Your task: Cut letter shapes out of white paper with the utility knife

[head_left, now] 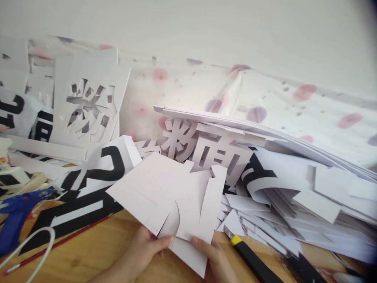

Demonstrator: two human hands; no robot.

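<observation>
A white foam board sheet (165, 184) with cut-out slots and notches is held up in front of me over the wooden table. My left hand (147, 245) pinches its lower edge beside a curved cut, thumb on top. On the lower right part of the sheet, my right hand (210, 251) grips the edge, thumb also on the face. The fingers behind the sheet are mostly hidden. A utility knife (250, 255) with a black and yellow handle lies right of my right hand. To the left lies a red pencil (64, 237) on the table.
A blue glue gun (17, 216) with a white cord lies at the left. Behind the sheet stand white cut-out characters (203, 145). A board with a cut-out character (88, 70) leans against the wall. White board scraps (318, 196) pile up at the right.
</observation>
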